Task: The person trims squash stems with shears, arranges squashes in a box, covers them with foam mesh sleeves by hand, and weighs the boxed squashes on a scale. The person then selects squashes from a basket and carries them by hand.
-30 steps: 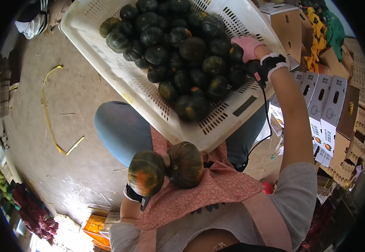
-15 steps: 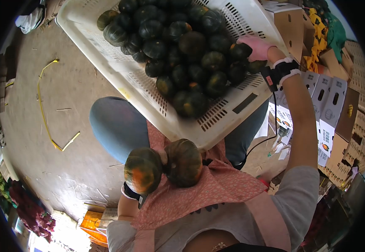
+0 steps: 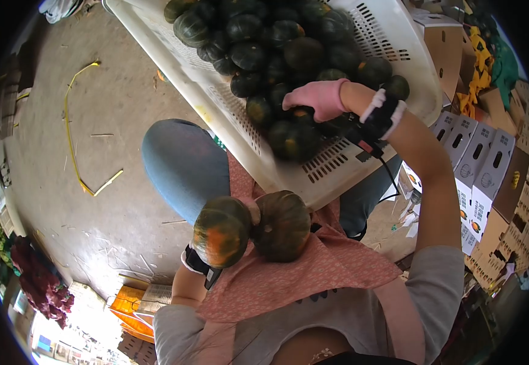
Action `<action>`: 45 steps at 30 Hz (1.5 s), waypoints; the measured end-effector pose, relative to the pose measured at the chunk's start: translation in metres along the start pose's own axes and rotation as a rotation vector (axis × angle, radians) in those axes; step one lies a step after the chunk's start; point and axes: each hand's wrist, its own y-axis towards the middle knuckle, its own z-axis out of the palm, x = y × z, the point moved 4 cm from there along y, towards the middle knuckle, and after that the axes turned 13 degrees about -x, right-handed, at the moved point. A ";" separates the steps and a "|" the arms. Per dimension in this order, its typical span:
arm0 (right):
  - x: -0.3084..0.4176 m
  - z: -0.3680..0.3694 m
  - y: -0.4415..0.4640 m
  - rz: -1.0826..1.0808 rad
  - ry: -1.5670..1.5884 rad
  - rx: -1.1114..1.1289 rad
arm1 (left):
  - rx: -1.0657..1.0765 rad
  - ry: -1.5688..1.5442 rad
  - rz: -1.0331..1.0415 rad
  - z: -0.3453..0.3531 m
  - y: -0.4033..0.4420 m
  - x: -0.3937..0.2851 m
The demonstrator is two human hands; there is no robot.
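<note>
A white slotted crate (image 3: 337, 196) leans across the lap, with many dark green squashes (image 3: 247, 56) inside. My right hand (image 3: 318, 99), in a pink glove, reaches over the pile with its fingers curled down onto the squashes; its fingertips are partly hidden, so a grip is not clear. Close to the apron, my left hand (image 3: 254, 212) is mostly hidden behind two larger squashes, one green and orange (image 3: 222, 232), the other dark green (image 3: 281, 226). Only a bit of finger shows between them, and it holds both.
Flat printed cartons (image 3: 483, 164) and brown cardboard boxes (image 3: 444, 52) stand at the right. A yellow strap (image 3: 67, 128) lies on the floor at the left. A black cable (image 3: 392, 176) hangs from the right wrist. An orange box (image 3: 127, 304) sits at the lower left.
My right hand has moved left and down from the crate's right side to the middle of the pile. My left hand keeps the two squashes. The whole view has shifted a little.
</note>
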 end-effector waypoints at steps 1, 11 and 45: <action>0.003 0.007 0.007 0.009 0.080 0.026 | 0.000 0.042 0.027 0.002 0.000 -0.003; 0.010 0.065 0.015 0.053 -0.198 0.286 | 0.143 -0.076 0.071 0.004 0.001 -0.003; 0.029 0.113 0.069 -0.493 -0.696 -0.181 | -0.556 0.730 1.572 -0.013 0.125 -0.227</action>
